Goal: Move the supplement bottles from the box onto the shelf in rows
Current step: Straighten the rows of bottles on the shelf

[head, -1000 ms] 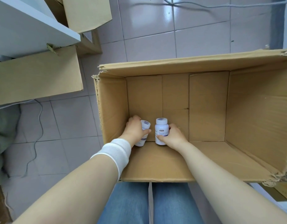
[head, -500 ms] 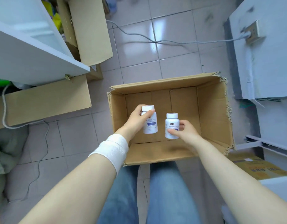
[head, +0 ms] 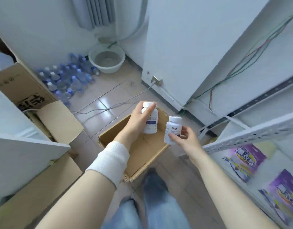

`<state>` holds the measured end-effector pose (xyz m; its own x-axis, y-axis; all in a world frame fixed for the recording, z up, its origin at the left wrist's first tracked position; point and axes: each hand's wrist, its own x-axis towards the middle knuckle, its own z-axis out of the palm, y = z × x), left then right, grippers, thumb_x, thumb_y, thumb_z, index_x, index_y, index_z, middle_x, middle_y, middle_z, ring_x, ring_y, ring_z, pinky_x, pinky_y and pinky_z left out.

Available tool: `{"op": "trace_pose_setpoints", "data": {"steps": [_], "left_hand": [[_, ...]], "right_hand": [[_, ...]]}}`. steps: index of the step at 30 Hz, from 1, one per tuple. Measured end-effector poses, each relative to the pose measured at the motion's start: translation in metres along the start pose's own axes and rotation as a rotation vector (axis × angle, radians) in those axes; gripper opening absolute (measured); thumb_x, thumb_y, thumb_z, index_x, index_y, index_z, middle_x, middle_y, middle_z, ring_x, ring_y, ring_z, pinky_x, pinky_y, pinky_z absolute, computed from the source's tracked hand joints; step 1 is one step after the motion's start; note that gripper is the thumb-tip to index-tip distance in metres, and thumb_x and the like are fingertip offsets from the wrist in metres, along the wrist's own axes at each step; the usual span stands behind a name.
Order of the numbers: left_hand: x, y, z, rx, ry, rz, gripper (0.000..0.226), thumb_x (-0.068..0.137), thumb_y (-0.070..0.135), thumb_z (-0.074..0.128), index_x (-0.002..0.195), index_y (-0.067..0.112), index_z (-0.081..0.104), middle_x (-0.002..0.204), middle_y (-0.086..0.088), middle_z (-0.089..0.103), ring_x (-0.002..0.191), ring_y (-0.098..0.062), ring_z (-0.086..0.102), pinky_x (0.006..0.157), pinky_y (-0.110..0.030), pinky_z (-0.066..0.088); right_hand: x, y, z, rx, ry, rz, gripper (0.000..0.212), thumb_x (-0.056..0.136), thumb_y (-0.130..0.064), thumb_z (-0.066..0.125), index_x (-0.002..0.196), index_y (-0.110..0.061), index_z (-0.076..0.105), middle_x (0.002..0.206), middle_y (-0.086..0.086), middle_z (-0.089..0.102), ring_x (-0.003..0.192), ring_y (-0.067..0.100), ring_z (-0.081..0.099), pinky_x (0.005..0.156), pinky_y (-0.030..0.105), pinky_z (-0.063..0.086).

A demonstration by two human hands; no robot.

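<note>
While left fingers (head: 149, 110) grip one bottle (head: 153, 116), right fingers (head: 186, 130) another bottle (head: 174, 123), labels (head: 152, 125) seem illegible.

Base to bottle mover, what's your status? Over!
Left hand grips the left bottle, right hand holds the right bottle. Both above the box, not yet on the shelf. Path to shelf looks open.

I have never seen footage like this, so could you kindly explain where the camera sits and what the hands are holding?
There is no machine here: a person wears a wide-angle camera on the head, looking down at their own arms. The left hand, above a white wristband, grips a white bottle; the right hand holds a second bottle. Both are above an open cardboard box on the tiled floor. On the right stands a metal shelf with purple packets. Farther off, water bottles and a basin sit by the wall.
</note>
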<state>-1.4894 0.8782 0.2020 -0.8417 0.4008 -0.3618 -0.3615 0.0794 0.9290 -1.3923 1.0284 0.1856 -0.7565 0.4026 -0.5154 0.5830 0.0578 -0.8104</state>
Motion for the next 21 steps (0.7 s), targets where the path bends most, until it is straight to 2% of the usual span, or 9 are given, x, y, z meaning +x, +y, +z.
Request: {"op": "trace_pose_setpoints", "data": {"steps": [3, 6, 9, 10, 13, 15, 19, 21], "left_hand": [[-0.032, 0.037, 0.034, 0.056, -0.100, 0.091, 0.020, 0.093, 0.042, 0.050, 0.099, 0.023, 0.049, 0.087, -0.002, 0.066, 0.071, -0.016, 0.064, 0.069, -0.035, 0.053], [-0.066, 0.072, 0.083, 0.097, -0.215, 0.192, 0.020, 0.089, 0.045, 0.053, 0.092, 0.025, 0.050, 0.089, -0.006, 0.066, 0.072, -0.022, 0.063, 0.070, -0.041, 0.052], [-0.107, 0.103, 0.141, 0.057, -0.324, 0.294, 0.011, 0.096, 0.030, 0.049, 0.093, 0.020, 0.050, 0.081, -0.002, 0.065, 0.062, -0.011, 0.064, 0.061, -0.028, 0.054], [-0.122, 0.110, 0.163, 0.045, -0.356, 0.323, 0.010, 0.097, 0.027, 0.048, 0.094, 0.018, 0.049, 0.079, -0.002, 0.064, 0.056, -0.006, 0.063, 0.057, -0.023, 0.054], [-0.176, 0.125, 0.239, 0.025, -0.477, 0.406, 0.009, 0.096, 0.023, 0.050, 0.089, 0.017, 0.049, 0.073, 0.001, 0.065, 0.050, -0.004, 0.062, 0.052, -0.022, 0.050], [-0.219, 0.128, 0.295, 0.030, -0.557, 0.441, 0.010, 0.096, 0.023, 0.051, 0.090, 0.015, 0.049, 0.065, 0.007, 0.065, 0.048, -0.002, 0.060, 0.051, -0.019, 0.050], [-0.320, 0.120, 0.413, 0.046, -0.741, 0.485, 0.015, 0.095, 0.029, 0.051, 0.094, 0.014, 0.050, 0.076, 0.001, 0.065, 0.053, -0.006, 0.064, 0.055, -0.021, 0.051], [-0.370, 0.112, 0.469, 0.050, -0.837, 0.494, 0.013, 0.095, 0.029, 0.051, 0.092, 0.017, 0.050, 0.078, 0.001, 0.064, 0.053, -0.004, 0.064, 0.054, -0.019, 0.051]], "right_hand": [[-0.054, -0.005, -0.032, 0.111, 0.139, -0.064, 0.048, 0.078, -0.021, 0.074, 0.118, -0.018, 0.049, 0.101, -0.006, 0.061, 0.089, 0.007, 0.057, 0.076, 0.020, 0.044], [-0.105, -0.015, -0.076, 0.202, 0.287, -0.171, 0.039, 0.078, -0.015, 0.073, 0.110, -0.019, 0.050, 0.092, -0.009, 0.061, 0.082, 0.004, 0.058, 0.069, 0.015, 0.046], [-0.158, -0.015, -0.125, 0.260, 0.425, -0.269, 0.036, 0.079, -0.013, 0.072, 0.106, -0.021, 0.050, 0.091, -0.010, 0.062, 0.079, 0.003, 0.059, 0.061, 0.008, 0.047], [-0.177, -0.011, -0.144, 0.274, 0.468, -0.300, 0.033, 0.079, -0.013, 0.072, 0.103, -0.023, 0.052, 0.093, -0.008, 0.063, 0.079, 0.003, 0.060, 0.063, 0.010, 0.048], [-0.240, 0.012, -0.207, 0.312, 0.592, -0.365, 0.032, 0.079, -0.011, 0.072, 0.098, -0.029, 0.053, 0.096, -0.006, 0.064, 0.081, 0.006, 0.061, 0.068, 0.020, 0.051], [-0.289, 0.032, -0.251, 0.327, 0.680, -0.398, 0.034, 0.079, -0.008, 0.071, 0.103, -0.025, 0.053, 0.096, -0.007, 0.064, 0.080, 0.005, 0.061, 0.066, 0.016, 0.051], [-0.396, 0.092, -0.340, 0.341, 0.829, -0.428, 0.032, 0.078, -0.010, 0.072, 0.097, -0.029, 0.055, 0.096, -0.008, 0.065, 0.080, 0.006, 0.061, 0.065, 0.013, 0.049], [-0.447, 0.126, -0.382, 0.355, 0.922, -0.428, 0.033, 0.078, -0.010, 0.072, 0.104, -0.023, 0.056, 0.097, -0.006, 0.064, 0.079, 0.005, 0.060, 0.062, 0.010, 0.049]]}}
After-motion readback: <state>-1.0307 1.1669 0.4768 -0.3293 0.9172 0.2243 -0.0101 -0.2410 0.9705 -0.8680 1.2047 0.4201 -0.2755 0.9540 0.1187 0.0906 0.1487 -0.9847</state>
